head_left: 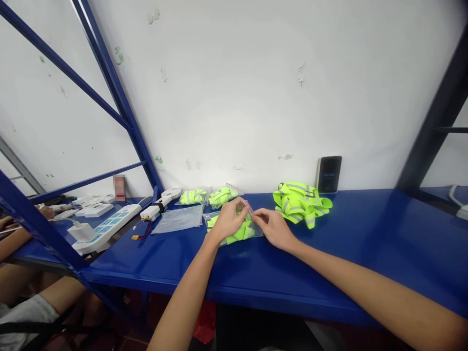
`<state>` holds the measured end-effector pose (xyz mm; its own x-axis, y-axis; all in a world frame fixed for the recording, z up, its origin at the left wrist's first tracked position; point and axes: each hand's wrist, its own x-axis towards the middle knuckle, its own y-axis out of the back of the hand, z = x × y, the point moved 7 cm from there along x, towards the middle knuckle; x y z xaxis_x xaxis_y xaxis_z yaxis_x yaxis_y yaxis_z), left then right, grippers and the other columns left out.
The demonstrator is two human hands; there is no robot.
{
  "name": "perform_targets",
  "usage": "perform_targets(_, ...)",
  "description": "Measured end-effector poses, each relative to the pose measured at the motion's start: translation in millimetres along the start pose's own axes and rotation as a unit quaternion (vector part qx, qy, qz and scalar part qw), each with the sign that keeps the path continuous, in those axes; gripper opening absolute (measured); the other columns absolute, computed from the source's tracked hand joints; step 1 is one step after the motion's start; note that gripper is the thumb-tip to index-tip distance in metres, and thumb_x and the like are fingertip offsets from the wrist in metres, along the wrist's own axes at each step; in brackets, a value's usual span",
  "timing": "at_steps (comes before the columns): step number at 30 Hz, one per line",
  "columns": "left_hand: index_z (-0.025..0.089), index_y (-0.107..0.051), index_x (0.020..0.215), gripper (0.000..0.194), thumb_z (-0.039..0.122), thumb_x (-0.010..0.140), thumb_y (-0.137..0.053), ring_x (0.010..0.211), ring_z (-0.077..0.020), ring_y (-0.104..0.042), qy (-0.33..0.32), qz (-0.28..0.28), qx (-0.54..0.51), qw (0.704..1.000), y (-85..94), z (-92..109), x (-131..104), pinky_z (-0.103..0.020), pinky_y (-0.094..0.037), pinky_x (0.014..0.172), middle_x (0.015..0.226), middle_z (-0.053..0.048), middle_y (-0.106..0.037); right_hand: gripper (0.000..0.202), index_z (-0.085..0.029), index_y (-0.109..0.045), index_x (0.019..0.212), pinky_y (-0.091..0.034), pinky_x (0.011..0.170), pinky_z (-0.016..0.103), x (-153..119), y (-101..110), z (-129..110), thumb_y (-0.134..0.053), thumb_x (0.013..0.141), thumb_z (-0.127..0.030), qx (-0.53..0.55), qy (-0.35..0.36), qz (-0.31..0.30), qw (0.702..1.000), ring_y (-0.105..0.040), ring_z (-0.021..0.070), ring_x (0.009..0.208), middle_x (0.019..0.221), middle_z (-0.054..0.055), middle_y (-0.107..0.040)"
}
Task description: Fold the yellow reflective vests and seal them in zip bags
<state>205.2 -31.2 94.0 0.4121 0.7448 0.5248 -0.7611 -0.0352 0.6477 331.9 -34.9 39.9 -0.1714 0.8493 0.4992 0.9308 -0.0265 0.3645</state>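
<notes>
head view: the left hand (230,220) is partly closed, thumb and fingers on a clear bag (258,230); the right hand (275,228) pinches its edge. neon straps (239,236) are inside, sealing unclear. beyond the left hand, two bags (221,197) look filled; left of it lie flat bags (181,219). beyond the right, loose straps (300,202) lie unbagged.

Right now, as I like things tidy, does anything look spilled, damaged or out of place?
Nothing looks spilled. The wall has chipped-looking and green patches, perhaps old wear. At the table's left, a yellow plug on thin wires lies connected to nothing, which looks odd beside the flat bags.
</notes>
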Motion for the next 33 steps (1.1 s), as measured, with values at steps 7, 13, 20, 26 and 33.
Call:
perform_targets(7,0.016,-0.072,0.082,0.02,0.031,0.076,-0.06,0.071,-0.0174,-0.064,0.079,-0.152,0.023,0.985,1.4,-3.4,16.0,-0.025,-0.047,0.062,0.075,-0.003,-0.071,0.025,-0.019,-0.069,0.092,-0.045,0.07,0.031,-2.2,7.1,-15.5,-0.05,0.09,-0.034,-0.065,0.05,0.023,0.996,-0.062,0.0201,0.074,0.085,0.006,-0.071)
perform_targets(13,0.017,-0.075,0.08,0.021,0.027,0.077,-0.057,0.074,-0.0172,-0.065,0.049,-0.111,0.065,0.99,16.5,16.5,20.3,-0.025,-0.048,0.067,0.079,-0.003,-0.074,0.029,-0.018,-0.069,0.088,-0.045,0.067,0.029,-0.6,8.2,-11.0,-0.052,0.09,-0.042,0.019,0.002,-0.036,0.999,-0.061,0.0204,0.076,0.083,0.005,-0.07)
perform_targets(20,0.015,-0.074,0.081,0.019,0.024,0.072,-0.06,0.079,-0.0185,-0.067,0.023,-0.161,0.064,0.985,20.1,34.4,26.3,-0.025,-0.049,0.071,0.083,-0.004,-0.075,0.03,-0.02,-0.06,0.075,-0.039,0.064,0.03,-3.4,20.3,-37.1,-0.046,0.094,-0.038,-0.087,0.121,0.039,0.988,-0.049,0.0168,0.066,0.071,0.004,-0.058)
perform_targets(26,0.014,-0.074,0.078,0.018,0.022,0.073,-0.059,0.078,-0.0182,-0.067,-0.007,-0.196,0.084,0.977,32.7,41.9,29.0,-0.025,-0.047,0.069,0.081,-0.005,-0.074,0.028,-0.02,-0.064,0.091,-0.043,0.063,0.028,-2.6,19.2,-28.9,-0.052,0.09,-0.045,0.026,0.043,-0.038,0.998,-0.053,0.0168,0.071,0.078,0.003,-0.062)
perform_targets(33,0.016,-0.073,0.078,0.017,0.026,0.071,-0.061,0.067,-0.0154,-0.063,0.004,-0.256,0.118,0.959,24.8,31.9,27.7,-0.023,-0.043,0.059,0.074,-0.003,-0.072,0.028,-0.019,-0.061,0.079,-0.039,0.059,0.026,-2.0,12.6,-30.7,-0.054,0.088,-0.044,0.01,0.043,-0.04,0.998,-0.049,0.0142,0.064,0.07,0.001,-0.058)
